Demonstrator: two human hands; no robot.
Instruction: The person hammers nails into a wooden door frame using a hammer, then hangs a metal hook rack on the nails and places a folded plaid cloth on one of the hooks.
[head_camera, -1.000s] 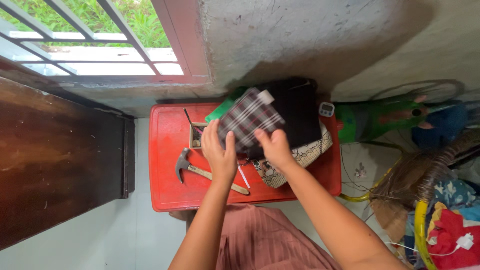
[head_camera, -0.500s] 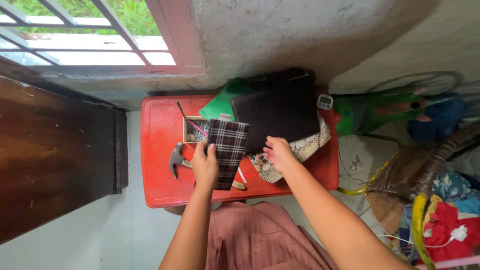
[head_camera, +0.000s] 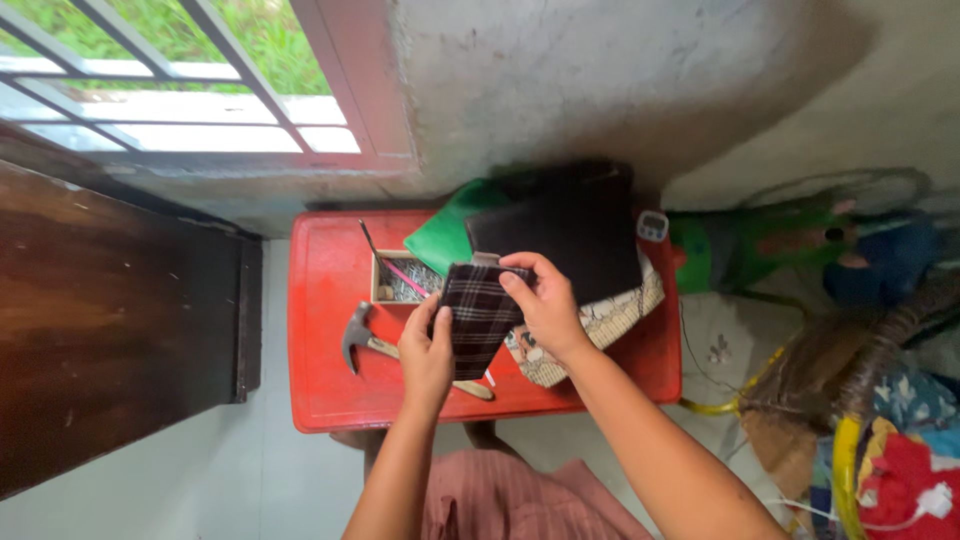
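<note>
The fingers of the right hand (head_camera: 545, 305) are closed on the top edge of the plaid cloth (head_camera: 480, 315), thumb in front and fingertips curled over the fold. The fingers of the left hand (head_camera: 428, 352) are closed on the cloth's left edge, near its lower corner. The cloth hangs between the two hands as a narrow, upright folded strip, just above the red desk (head_camera: 330, 390). One second earlier the same cloth was held wider and higher, spread over the black bag (head_camera: 570, 235); half a second earlier it was already lowered and narrower. Both hands have since drawn together and shifted toward the desk's front centre. Judged from this, the cloth is being folded down in stages and one more fold is now complete. Behind the cloth, a small box of nails (head_camera: 400, 283) sits on the desk, with a thin rod leaning out of it. A hammer (head_camera: 358, 338) lies left of the left hand, its handle running under the cloth. A green item (head_camera: 440, 240) and a patterned bag (head_camera: 610, 320) lie beneath the black bag.
</note>
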